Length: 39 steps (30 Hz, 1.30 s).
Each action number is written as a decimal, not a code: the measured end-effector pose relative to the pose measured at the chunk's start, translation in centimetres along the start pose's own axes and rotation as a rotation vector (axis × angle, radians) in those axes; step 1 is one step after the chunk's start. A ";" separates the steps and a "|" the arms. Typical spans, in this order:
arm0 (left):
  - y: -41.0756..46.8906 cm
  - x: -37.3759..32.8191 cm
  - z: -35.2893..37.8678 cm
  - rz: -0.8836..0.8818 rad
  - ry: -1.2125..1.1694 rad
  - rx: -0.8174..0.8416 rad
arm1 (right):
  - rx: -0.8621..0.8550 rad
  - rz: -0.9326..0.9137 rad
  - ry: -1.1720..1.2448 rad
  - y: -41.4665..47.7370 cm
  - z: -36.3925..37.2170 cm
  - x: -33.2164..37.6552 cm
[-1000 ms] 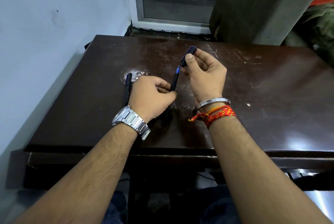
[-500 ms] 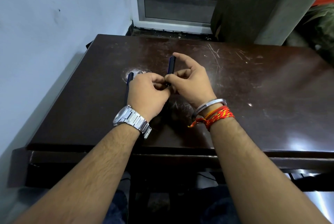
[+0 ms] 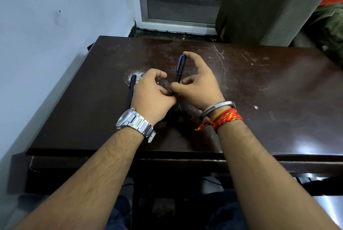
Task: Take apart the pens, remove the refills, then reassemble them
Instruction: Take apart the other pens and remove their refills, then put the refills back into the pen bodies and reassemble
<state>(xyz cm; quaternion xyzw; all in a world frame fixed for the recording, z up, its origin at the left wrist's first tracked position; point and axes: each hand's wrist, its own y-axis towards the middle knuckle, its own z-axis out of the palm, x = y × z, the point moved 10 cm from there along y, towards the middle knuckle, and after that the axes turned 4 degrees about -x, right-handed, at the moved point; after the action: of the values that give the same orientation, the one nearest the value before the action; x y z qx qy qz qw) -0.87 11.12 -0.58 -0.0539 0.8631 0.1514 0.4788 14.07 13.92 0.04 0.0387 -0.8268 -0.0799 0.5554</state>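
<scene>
A dark pen [image 3: 179, 71] with a blue-tinted cap stands nearly upright between my hands above the brown table [image 3: 259, 88]. My right hand [image 3: 198, 83] pinches its lower part with thumb and middle fingers, and its forefinger touches the cap's top. My left hand [image 3: 151, 94] is curled around the pen's lower end, which is hidden inside the fist. A second dark pen [image 3: 131, 90] lies flat on the table just left of my left hand, partly hidden by the wrist.
A white wall runs along the table's left side. A window frame [image 3: 178, 23] and a dark pillar [image 3: 246, 7] stand behind the far edge. A white scuffed patch [image 3: 136, 76] marks the tabletop near the lying pen.
The right hand brought the cap down onto the pen held by the left hand. The hands have closed together; the pen now stands capped and more upright.
</scene>
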 end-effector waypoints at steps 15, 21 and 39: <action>-0.4 -0.5 0.8 0.045 0.033 0.060 | -0.015 -0.028 -0.050 0.1 -0.4 0.6; 0.4 0.2 0.6 -0.007 0.047 0.019 | -0.119 0.104 -0.150 -0.2 -0.9 -1.4; 0.3 0.4 0.8 0.031 0.150 0.018 | -0.211 0.302 -0.631 0.0 -4.6 -4.3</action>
<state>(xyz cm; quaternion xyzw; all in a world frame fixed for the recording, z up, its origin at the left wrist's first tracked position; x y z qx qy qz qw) -0.47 11.65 -1.22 -0.0473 0.8987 0.1465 0.4107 20.00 14.16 -2.14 -0.1678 -0.9411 -0.0899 0.2796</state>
